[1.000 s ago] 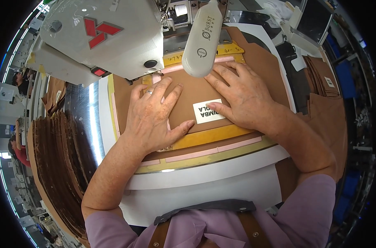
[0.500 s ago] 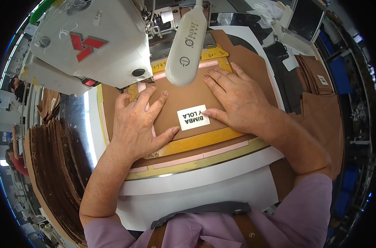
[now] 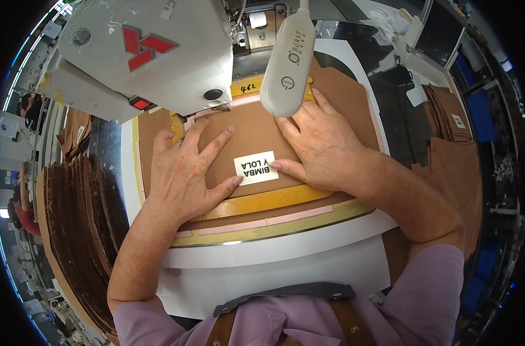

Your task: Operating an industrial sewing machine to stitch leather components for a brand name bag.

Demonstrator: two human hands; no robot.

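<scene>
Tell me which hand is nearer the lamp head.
Right. The right hand lies just below the lamp head, fingers reaching under it; the left hand rests farther to its lower left.

The only view sits on my head and looks steeply down at the white work table, close enough that my chest fills the near edge and my forearms rise from it. It faces away from me toward the sewing machine at the far left, and its fisheye bends straight edges near the rim. No second view shares the scene.
</scene>
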